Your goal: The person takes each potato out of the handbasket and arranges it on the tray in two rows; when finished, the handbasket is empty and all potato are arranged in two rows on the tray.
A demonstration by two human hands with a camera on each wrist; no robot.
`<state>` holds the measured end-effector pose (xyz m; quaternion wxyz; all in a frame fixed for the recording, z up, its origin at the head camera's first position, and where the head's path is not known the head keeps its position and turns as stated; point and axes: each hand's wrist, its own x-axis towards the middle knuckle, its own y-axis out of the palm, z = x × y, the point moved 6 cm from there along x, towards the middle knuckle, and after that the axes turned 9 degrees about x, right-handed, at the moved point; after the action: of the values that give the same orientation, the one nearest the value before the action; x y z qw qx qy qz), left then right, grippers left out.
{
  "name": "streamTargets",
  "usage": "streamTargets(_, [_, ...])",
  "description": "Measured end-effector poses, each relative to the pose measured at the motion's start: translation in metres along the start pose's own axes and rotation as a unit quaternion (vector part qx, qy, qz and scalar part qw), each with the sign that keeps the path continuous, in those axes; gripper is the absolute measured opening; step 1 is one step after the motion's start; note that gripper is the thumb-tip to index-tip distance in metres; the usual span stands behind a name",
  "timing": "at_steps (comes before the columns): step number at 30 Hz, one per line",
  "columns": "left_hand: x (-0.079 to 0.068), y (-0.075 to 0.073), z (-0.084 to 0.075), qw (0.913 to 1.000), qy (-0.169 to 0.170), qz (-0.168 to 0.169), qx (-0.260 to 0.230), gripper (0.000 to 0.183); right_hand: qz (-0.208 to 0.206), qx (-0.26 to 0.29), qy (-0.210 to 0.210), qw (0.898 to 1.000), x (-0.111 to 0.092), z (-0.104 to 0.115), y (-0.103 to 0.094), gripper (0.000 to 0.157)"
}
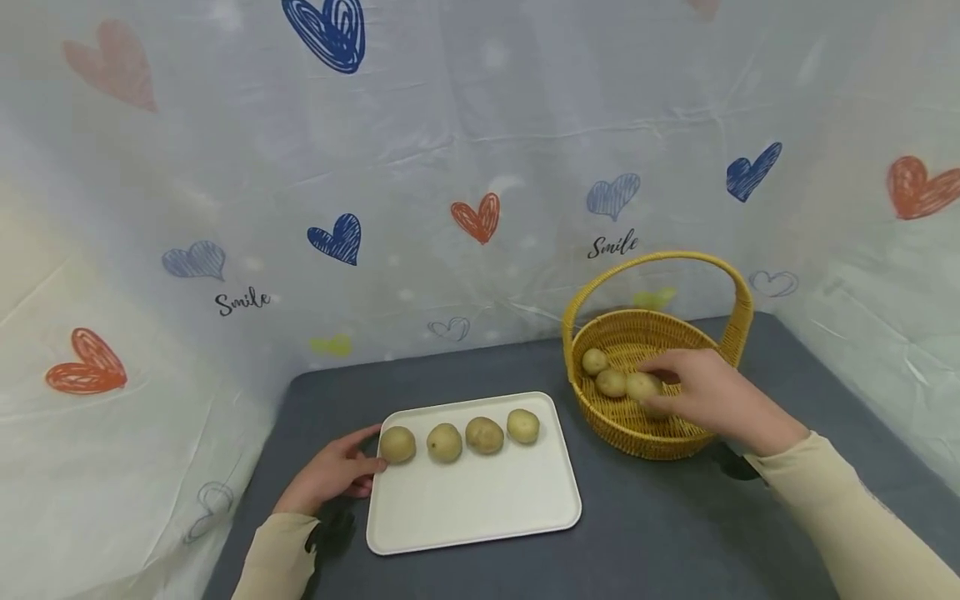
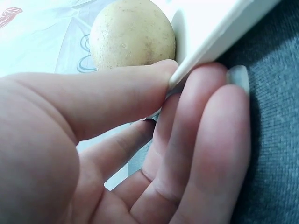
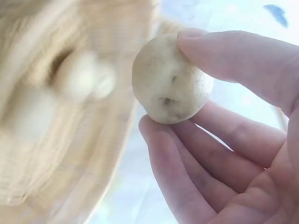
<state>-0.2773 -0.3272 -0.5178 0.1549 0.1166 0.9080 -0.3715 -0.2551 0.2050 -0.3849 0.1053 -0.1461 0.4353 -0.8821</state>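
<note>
My left hand (image 1: 330,471) pinches the left rim of a white rectangular tray (image 1: 472,508), thumb on top and fingers beneath, as the left wrist view shows. A row of several potatoes lies along the tray's far side; the leftmost potato (image 2: 133,35) is close by my left thumb. Over the wicker basket (image 1: 652,446), my right hand (image 1: 712,396) holds a small round potato (image 3: 168,81) between thumb and fingertips. Other potatoes, such as one potato (image 1: 595,362) at the left wall, lie in the basket, partly hidden by my right hand.
The basket's tall arched handle (image 1: 660,257) rises above my right hand. Tray and basket stand side by side on a dark grey tabletop (image 1: 645,525), the basket farther back on the right. A white curtain (image 1: 405,175) printed with hearts hangs behind and at both sides.
</note>
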Motion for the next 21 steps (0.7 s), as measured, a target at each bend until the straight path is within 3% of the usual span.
streamTargets(7, [-0.002,-0.002,0.0,1.0,0.002,-0.005,-0.006,0.082,0.014,0.051,-0.025,0.998,0.024,0.051,0.036,0.036])
streamTargets(14, [-0.003,-0.004,0.0,0.9997,0.008,-0.013,-0.017,0.08,0.036,0.088,-0.075,0.993,0.049,0.104,0.096,0.043])
streamTargets(21, [-0.001,-0.004,0.004,0.9997,0.0,-0.011,-0.023,0.079,0.074,0.113,-0.096,0.986,0.064,0.152,0.162,0.037])
